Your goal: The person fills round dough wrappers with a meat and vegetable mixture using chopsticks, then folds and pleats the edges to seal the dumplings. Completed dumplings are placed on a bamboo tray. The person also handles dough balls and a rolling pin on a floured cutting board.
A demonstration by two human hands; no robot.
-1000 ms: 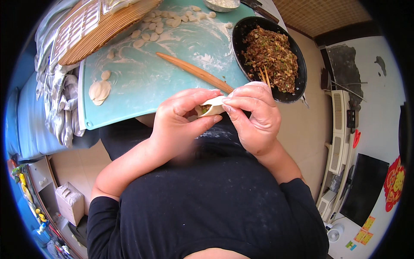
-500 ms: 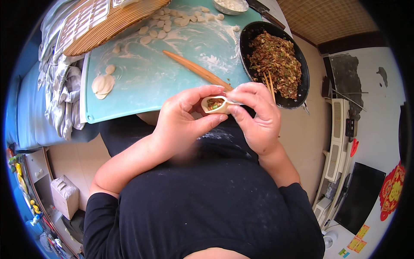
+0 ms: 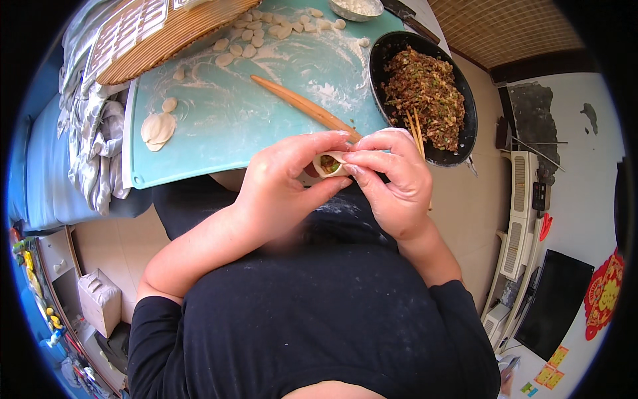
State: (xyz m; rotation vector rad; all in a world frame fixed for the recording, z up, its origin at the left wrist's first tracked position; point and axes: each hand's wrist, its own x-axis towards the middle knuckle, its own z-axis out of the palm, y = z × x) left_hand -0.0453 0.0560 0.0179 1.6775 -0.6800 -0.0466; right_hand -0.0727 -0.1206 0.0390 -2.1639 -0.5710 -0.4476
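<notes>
Between my hands, in front of the table's near edge, is a partly closed dumpling [image 3: 327, 165] with brown and green filling showing at its open left end. My left hand [image 3: 286, 176] cradles it, the thumb below and the fingers above. At its right end the fingertips of my right hand [image 3: 393, 176] pinch the wrapper's edges together. Just beyond lies a wooden rolling pin [image 3: 299, 103], its near end behind my fingers. A black pan [image 3: 377, 73] of minced filling [image 3: 425, 90] stands to the right, with chopsticks [image 3: 415, 130] resting in it.
A teal mat [image 3: 199, 143] dusted with flour covers the table. Flattened wrappers [image 3: 158, 130] lie at its left, and several small dough pieces [image 3: 249, 36] at the back. A woven tray [image 3: 153, 53] overhangs the far left; a bowl of flour [image 3: 357, 9] stands at the back.
My right fingers have moved slightly left along the wrapper's edge, and the dumpling's opening has become smaller. Both hands keep hold of it.
</notes>
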